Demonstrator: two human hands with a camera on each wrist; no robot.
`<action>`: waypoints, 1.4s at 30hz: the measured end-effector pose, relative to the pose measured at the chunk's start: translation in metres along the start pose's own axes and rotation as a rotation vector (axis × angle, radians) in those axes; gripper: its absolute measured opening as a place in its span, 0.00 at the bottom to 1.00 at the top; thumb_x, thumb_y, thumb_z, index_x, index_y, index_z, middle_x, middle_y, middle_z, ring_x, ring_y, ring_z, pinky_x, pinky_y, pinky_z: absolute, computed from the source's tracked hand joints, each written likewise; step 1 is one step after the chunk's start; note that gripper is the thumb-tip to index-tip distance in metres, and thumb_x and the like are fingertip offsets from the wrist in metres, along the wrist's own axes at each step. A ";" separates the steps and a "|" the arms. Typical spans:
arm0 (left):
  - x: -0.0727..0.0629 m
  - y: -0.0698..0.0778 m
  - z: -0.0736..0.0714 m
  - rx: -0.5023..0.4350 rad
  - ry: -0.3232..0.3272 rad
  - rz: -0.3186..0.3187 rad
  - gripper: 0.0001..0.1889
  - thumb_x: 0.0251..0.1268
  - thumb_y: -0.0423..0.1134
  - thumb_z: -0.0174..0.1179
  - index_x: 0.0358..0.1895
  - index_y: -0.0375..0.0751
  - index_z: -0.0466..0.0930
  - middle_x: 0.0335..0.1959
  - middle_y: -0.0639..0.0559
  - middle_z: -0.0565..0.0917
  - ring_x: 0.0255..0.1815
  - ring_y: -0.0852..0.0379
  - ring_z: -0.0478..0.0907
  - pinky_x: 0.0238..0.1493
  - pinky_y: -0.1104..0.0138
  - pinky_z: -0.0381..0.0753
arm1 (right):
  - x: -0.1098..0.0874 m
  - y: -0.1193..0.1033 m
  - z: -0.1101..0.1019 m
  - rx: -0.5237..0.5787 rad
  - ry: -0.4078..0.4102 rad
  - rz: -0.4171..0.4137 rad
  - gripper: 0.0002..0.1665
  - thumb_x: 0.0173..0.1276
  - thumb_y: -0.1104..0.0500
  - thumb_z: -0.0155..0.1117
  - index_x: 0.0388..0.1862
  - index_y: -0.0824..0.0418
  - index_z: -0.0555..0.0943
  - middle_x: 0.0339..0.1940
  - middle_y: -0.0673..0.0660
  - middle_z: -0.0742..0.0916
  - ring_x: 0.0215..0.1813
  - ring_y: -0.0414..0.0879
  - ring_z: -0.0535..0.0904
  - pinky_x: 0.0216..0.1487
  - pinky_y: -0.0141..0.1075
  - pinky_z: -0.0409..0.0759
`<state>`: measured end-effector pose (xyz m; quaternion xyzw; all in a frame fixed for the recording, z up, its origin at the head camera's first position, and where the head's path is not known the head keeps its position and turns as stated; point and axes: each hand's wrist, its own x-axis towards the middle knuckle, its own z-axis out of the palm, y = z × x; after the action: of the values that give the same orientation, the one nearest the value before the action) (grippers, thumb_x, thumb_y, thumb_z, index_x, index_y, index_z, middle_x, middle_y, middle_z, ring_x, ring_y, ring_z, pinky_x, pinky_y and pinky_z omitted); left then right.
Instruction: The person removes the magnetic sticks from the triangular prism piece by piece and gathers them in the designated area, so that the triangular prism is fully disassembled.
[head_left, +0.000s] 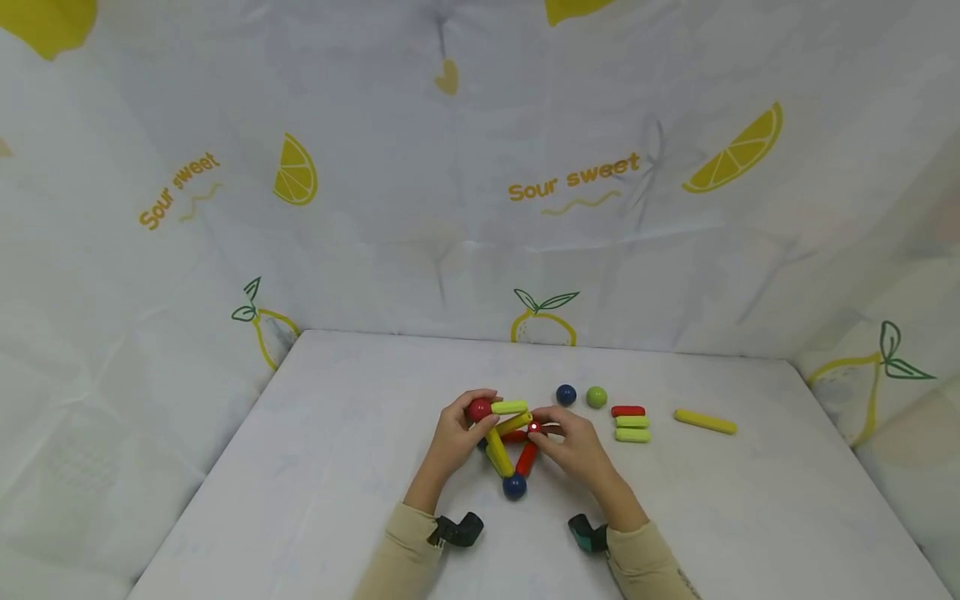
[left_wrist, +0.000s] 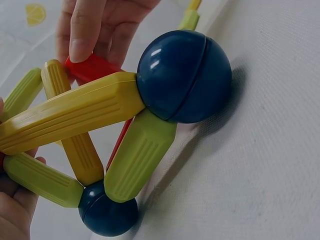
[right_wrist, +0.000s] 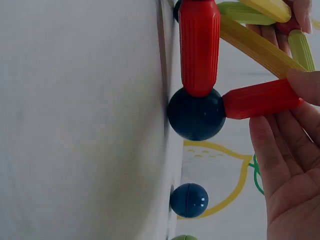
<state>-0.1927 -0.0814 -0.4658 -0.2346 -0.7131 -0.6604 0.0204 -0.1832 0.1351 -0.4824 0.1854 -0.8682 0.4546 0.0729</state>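
On the worktop (head_left: pixel 360 400), about midway between its side edges, I judge the ball-and-rod frame (head_left: pixel 499 452) light, stiff and best held thus: left hand (head_left: pixel 452 427) gripping its red ball (head_left: pixel 478 409), right hand (head_left: pixel 576 439) pinching a red rod (right_wrist: pixel 257 100).

The head view looks forward and down from well above the near side, taking in the white table (head_left: pixel 300 500) and the far printed cloth (head_left: pixel 412 225). Both wrist views sit low and close, rolled sideways, facing the far side. All three share the rod-and-ball frame (head_left: pixel 499 452), left hand (head_left: pixel 454 427) and right hand (head_left: pixel 576 442).
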 end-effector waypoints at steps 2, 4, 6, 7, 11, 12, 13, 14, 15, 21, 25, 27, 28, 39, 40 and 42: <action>0.000 0.000 0.000 0.000 -0.002 -0.002 0.18 0.64 0.28 0.57 0.56 0.23 0.70 0.54 0.30 0.77 0.59 0.38 0.74 0.59 0.72 0.74 | 0.000 0.001 -0.002 -0.040 0.009 -0.036 0.15 0.59 0.64 0.68 0.47 0.62 0.81 0.44 0.55 0.86 0.48 0.50 0.83 0.48 0.42 0.83; 0.000 0.000 0.000 0.001 -0.003 -0.005 0.18 0.64 0.28 0.57 0.56 0.23 0.70 0.54 0.31 0.77 0.59 0.38 0.74 0.59 0.72 0.75 | 0.000 0.002 -0.004 -0.069 0.017 -0.049 0.14 0.60 0.65 0.68 0.46 0.62 0.81 0.43 0.55 0.86 0.47 0.50 0.83 0.47 0.41 0.84; 0.000 0.001 -0.001 0.001 -0.004 -0.009 0.18 0.64 0.28 0.57 0.56 0.24 0.70 0.54 0.31 0.77 0.59 0.39 0.74 0.59 0.72 0.75 | 0.000 0.003 -0.006 -0.088 0.022 -0.027 0.13 0.60 0.65 0.67 0.45 0.62 0.82 0.43 0.55 0.86 0.47 0.50 0.83 0.46 0.40 0.84; 0.000 0.001 -0.001 0.001 -0.004 -0.010 0.18 0.64 0.28 0.57 0.55 0.24 0.71 0.54 0.31 0.77 0.59 0.39 0.74 0.59 0.72 0.75 | 0.000 0.003 -0.007 -0.089 0.024 -0.003 0.13 0.60 0.65 0.67 0.46 0.62 0.82 0.43 0.55 0.86 0.47 0.50 0.83 0.46 0.39 0.84; 0.000 0.001 -0.001 0.006 -0.007 -0.011 0.17 0.64 0.28 0.57 0.55 0.25 0.71 0.54 0.31 0.77 0.59 0.39 0.74 0.59 0.72 0.75 | 0.001 0.003 -0.009 -0.053 0.041 0.095 0.13 0.61 0.65 0.66 0.46 0.62 0.82 0.43 0.56 0.86 0.48 0.50 0.82 0.46 0.38 0.84; 0.000 0.001 -0.001 0.007 -0.008 -0.010 0.17 0.64 0.28 0.57 0.55 0.25 0.71 0.54 0.31 0.77 0.59 0.39 0.74 0.59 0.72 0.75 | 0.001 0.005 -0.010 -0.039 0.049 0.117 0.13 0.61 0.65 0.66 0.45 0.62 0.82 0.43 0.56 0.86 0.48 0.50 0.82 0.47 0.38 0.84; 0.000 0.001 -0.001 0.007 -0.009 -0.010 0.17 0.64 0.28 0.57 0.55 0.24 0.71 0.54 0.31 0.77 0.59 0.39 0.74 0.59 0.71 0.75 | 0.001 0.006 -0.010 -0.019 0.056 0.136 0.12 0.61 0.65 0.66 0.45 0.62 0.82 0.43 0.57 0.86 0.49 0.51 0.82 0.47 0.38 0.83; 0.000 0.001 -0.001 0.009 -0.011 -0.013 0.17 0.64 0.28 0.57 0.55 0.24 0.71 0.54 0.31 0.77 0.59 0.39 0.73 0.59 0.71 0.75 | 0.001 0.008 -0.010 -0.003 0.066 0.154 0.12 0.61 0.65 0.66 0.45 0.61 0.82 0.43 0.57 0.86 0.49 0.51 0.82 0.48 0.38 0.83; 0.000 0.002 -0.001 0.012 -0.012 -0.016 0.17 0.64 0.28 0.57 0.55 0.24 0.71 0.54 0.31 0.77 0.59 0.39 0.74 0.59 0.71 0.75 | 0.000 0.010 -0.010 0.009 0.073 0.170 0.12 0.62 0.64 0.66 0.45 0.61 0.82 0.43 0.57 0.86 0.50 0.52 0.82 0.49 0.40 0.83; 0.000 0.001 0.000 0.009 -0.016 -0.009 0.18 0.64 0.27 0.56 0.56 0.24 0.70 0.54 0.30 0.77 0.58 0.38 0.74 0.59 0.72 0.74 | 0.000 0.024 -0.014 0.138 0.081 0.305 0.13 0.65 0.60 0.64 0.48 0.61 0.82 0.45 0.58 0.86 0.51 0.52 0.82 0.55 0.42 0.81; 0.001 0.000 -0.001 -0.001 -0.014 0.012 0.18 0.64 0.26 0.56 0.56 0.22 0.69 0.53 0.30 0.77 0.58 0.37 0.73 0.58 0.74 0.75 | -0.001 0.030 -0.016 0.294 0.076 0.389 0.15 0.66 0.60 0.62 0.51 0.64 0.80 0.48 0.62 0.85 0.49 0.48 0.82 0.51 0.33 0.82; 0.001 -0.001 -0.002 -0.002 -0.014 0.012 0.18 0.64 0.26 0.56 0.56 0.21 0.69 0.53 0.30 0.77 0.58 0.37 0.74 0.58 0.74 0.75 | -0.001 0.033 -0.017 0.355 0.073 0.397 0.17 0.67 0.60 0.62 0.52 0.66 0.79 0.49 0.64 0.84 0.47 0.45 0.82 0.50 0.30 0.82; 0.001 -0.001 -0.002 -0.004 -0.015 0.012 0.18 0.64 0.26 0.56 0.56 0.21 0.69 0.53 0.29 0.77 0.58 0.37 0.73 0.58 0.75 0.74 | -0.001 0.033 -0.017 0.391 0.076 0.407 0.17 0.67 0.60 0.61 0.52 0.67 0.78 0.49 0.64 0.84 0.46 0.44 0.82 0.49 0.29 0.82; 0.001 -0.001 -0.004 0.003 -0.022 0.016 0.19 0.64 0.27 0.57 0.56 0.21 0.69 0.54 0.30 0.77 0.59 0.38 0.73 0.58 0.74 0.74 | -0.001 0.033 -0.020 0.565 0.102 0.500 0.21 0.69 0.57 0.59 0.57 0.68 0.75 0.46 0.53 0.85 0.46 0.41 0.80 0.50 0.26 0.80; 0.001 -0.001 -0.004 0.007 -0.024 0.016 0.19 0.64 0.27 0.57 0.56 0.21 0.69 0.54 0.30 0.77 0.59 0.38 0.73 0.58 0.73 0.74 | -0.001 0.033 -0.021 0.554 0.096 0.506 0.22 0.69 0.56 0.59 0.57 0.67 0.75 0.47 0.54 0.84 0.47 0.42 0.79 0.50 0.26 0.80; 0.000 -0.003 -0.004 0.013 -0.026 0.015 0.19 0.64 0.27 0.57 0.57 0.22 0.69 0.54 0.31 0.77 0.59 0.38 0.73 0.59 0.72 0.74 | -0.003 0.033 -0.023 0.508 0.087 0.511 0.23 0.68 0.53 0.60 0.58 0.64 0.76 0.51 0.55 0.83 0.50 0.43 0.77 0.50 0.25 0.79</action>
<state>-0.1952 -0.0847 -0.4678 -0.2484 -0.7157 -0.6525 0.0179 -0.1946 0.1718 -0.4950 -0.0452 -0.7419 0.6668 -0.0546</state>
